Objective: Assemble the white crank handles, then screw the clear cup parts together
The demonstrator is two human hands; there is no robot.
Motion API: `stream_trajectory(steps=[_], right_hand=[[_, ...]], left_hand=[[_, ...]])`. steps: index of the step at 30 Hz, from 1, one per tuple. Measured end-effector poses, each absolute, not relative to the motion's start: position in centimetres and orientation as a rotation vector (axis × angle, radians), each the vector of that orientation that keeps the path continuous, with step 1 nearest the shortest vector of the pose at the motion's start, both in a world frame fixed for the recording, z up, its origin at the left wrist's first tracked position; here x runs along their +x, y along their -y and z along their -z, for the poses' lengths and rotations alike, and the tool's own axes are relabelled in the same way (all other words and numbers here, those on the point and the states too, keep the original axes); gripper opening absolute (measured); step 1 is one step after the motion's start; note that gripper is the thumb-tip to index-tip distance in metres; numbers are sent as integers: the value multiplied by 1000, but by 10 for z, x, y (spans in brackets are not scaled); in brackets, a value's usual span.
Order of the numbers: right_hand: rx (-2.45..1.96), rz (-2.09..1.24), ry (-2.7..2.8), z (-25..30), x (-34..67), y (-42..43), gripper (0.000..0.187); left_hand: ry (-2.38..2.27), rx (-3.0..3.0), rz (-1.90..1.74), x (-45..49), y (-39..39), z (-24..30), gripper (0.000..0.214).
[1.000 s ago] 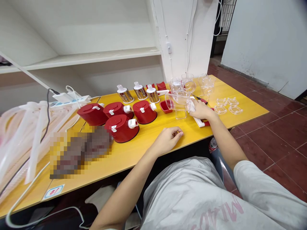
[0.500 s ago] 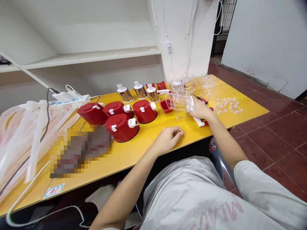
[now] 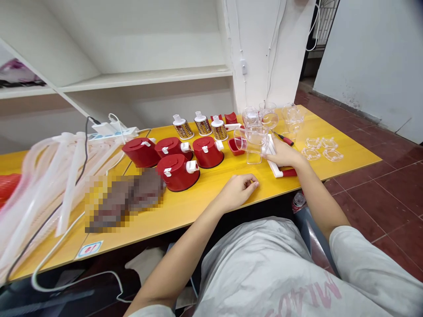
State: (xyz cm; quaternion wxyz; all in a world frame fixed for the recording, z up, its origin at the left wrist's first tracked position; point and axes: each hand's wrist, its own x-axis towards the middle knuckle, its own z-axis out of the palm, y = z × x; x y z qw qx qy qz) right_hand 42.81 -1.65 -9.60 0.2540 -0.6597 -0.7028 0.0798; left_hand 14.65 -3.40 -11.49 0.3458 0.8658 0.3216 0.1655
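My right hand is closed over the white arm of a crank handle, whose red grip sticks out below my wrist. A clear plastic housing stands just left of my fingertips, and part of the crank is hidden under the hand. Near the table's front edge rests my left hand, fingers loosely curled and nothing visible in them. Several red bases with white spouts or knobs are to its left. Behind them stand three metal grater drums with white tops.
More clear housings and several clear rings are on the right, beside a screwdriver. A red tray sits mid-table. On the left lie clear bagged tubes, a power strip and a blurred dark item.
The camera has turned left, shifting the scene rightward. My right hand has moved over the crank, and its white arm now shows more fully. The left hand keeps its place and curl.
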Motion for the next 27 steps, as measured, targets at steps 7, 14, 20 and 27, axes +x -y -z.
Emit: stream_trajectory(steps=[7,14,20,27], right_hand=[[-1812,-334,1948,86,427,22,67],[-1893,-390,1950,78,424,27,74],[-1938,-448,2001,71,430,34,89],[-1914,-476,2006,70,435,34,89]], left_hand=[[-818,2249,-448,147,34,114,32],[-788,2236,-423,142,37,111,33],[-721,2301,-623,120,28,41,32],[-1088,2493,-1363,153,-134,-66,26]])
